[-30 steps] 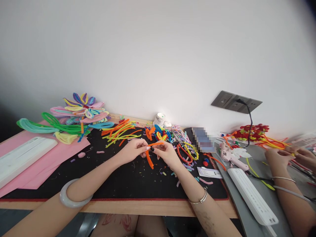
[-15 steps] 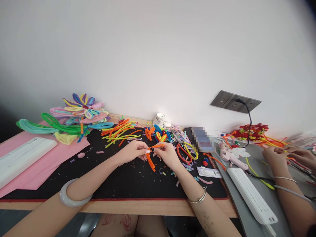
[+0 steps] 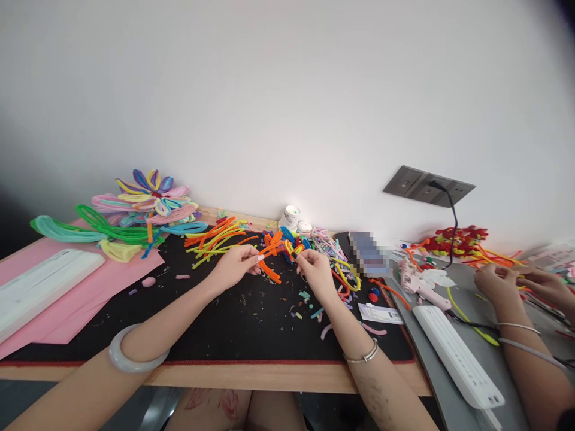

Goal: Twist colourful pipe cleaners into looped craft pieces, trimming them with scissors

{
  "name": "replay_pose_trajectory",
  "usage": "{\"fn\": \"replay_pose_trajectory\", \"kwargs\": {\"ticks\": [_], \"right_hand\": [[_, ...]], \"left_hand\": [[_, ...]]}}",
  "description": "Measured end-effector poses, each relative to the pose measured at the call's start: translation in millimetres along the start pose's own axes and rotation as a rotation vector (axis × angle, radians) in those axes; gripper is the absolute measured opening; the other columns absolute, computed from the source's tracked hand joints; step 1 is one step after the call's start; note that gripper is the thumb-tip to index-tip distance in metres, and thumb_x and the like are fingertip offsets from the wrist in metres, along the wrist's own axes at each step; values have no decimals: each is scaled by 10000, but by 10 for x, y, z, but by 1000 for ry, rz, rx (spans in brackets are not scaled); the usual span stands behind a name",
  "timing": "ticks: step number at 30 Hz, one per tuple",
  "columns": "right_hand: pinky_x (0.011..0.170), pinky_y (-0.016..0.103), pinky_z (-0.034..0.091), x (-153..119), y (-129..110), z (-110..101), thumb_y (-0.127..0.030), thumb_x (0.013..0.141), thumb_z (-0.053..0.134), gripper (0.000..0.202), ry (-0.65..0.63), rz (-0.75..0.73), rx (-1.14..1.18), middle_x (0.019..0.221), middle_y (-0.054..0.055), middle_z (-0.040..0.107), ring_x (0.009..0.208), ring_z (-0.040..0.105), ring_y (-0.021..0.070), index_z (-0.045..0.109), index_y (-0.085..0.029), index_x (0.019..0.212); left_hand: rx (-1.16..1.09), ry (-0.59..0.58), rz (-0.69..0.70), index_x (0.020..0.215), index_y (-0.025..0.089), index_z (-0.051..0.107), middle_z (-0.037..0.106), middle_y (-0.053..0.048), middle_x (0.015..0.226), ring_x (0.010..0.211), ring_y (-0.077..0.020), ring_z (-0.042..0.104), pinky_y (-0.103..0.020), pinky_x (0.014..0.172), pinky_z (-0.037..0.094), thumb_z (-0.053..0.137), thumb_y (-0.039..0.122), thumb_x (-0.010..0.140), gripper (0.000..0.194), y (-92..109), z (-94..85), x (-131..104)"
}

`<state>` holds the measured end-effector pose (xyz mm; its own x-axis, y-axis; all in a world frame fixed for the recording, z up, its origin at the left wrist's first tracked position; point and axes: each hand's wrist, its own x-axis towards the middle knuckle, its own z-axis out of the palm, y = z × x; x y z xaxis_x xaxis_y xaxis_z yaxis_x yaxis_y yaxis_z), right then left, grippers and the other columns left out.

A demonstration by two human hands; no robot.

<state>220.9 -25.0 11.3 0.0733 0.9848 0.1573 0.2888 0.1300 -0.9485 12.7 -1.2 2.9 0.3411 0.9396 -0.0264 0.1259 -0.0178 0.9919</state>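
My left hand (image 3: 238,263) pinches orange pipe cleaners (image 3: 270,274) between thumb and fingers, with the ends hanging down to the right. My right hand (image 3: 314,269) is closed at the fingertips beside a yellow pipe-cleaner loop (image 3: 291,246); whether it grips that loop or something else is hard to make out. Just behind both hands lie looped orange and blue pipe cleaners (image 3: 286,232). Loose orange and yellow-green pipe cleaners (image 3: 220,236) are spread behind my left hand. Short cut bits (image 3: 305,296) are scattered on the black mat (image 3: 215,329) below.
At left, a pipe-cleaner flower (image 3: 153,194) and a white power strip (image 3: 49,287) rest on pink sheets (image 3: 121,287). A paper cup (image 3: 290,217) stands by the wall. To the right are a phone (image 3: 371,254), a glue gun (image 3: 422,287), another power strip (image 3: 458,353) and another person's hands (image 3: 498,281).
My hands have moved apart and slightly forward. The orange pipe cleaners, earlier held between both hands, now stay in my left hand; my right hand has gone to the looped pieces.
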Motion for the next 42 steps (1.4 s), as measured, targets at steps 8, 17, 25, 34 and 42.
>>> {"fn": "replay_pose_trajectory", "kwargs": {"ticks": [8, 17, 25, 34, 42], "right_hand": [[540, 251, 396, -170, -104, 169, -256, 668, 656, 227, -216, -209, -100, 761, 18, 610, 573, 489, 124, 633, -208, 888], [503, 244, 368, -153, -11, 180, -270, 771, 539, 165, -134, -111, -133, 540, -11, 557, 489, 478, 123, 576, -189, 631], [424, 213, 324, -109, -29, 118, -415, 834, 458, 298, -24, -45, 101, 515, -35, 469, 412, 407, 80, 492, -184, 650], [387, 197, 292, -139, -25, 195, -370, 803, 512, 265, -262, 6, 165, 513, -36, 506, 377, 398, 63, 453, -181, 628], [364, 185, 269, -108, 52, 200, -408, 801, 508, 298, -218, 124, 376, 480, -33, 497, 357, 377, 52, 528, -152, 651]], "left_hand": [[-37, -9, 56, 735, 151, 521, 595, 5, 620, 602, -146, 607, -300, 636, 499, 590, 416, 738, 273, 22, 82, -43], [-64, -33, 43, 747, 144, 540, 614, -4, 633, 611, -150, 617, -310, 642, 508, 616, 408, 718, 276, 13, 99, -49], [-169, 173, 38, 787, 141, 548, 623, -7, 665, 661, -150, 629, -308, 699, 515, 627, 429, 714, 308, 67, 56, -49], [-140, 96, 74, 790, 140, 549, 620, -5, 679, 652, -144, 628, -303, 693, 520, 613, 403, 734, 277, 62, 95, -68], [-124, 87, 67, 754, 140, 541, 604, 8, 627, 617, -136, 619, -285, 657, 520, 605, 407, 736, 276, 75, 104, -68]]}}
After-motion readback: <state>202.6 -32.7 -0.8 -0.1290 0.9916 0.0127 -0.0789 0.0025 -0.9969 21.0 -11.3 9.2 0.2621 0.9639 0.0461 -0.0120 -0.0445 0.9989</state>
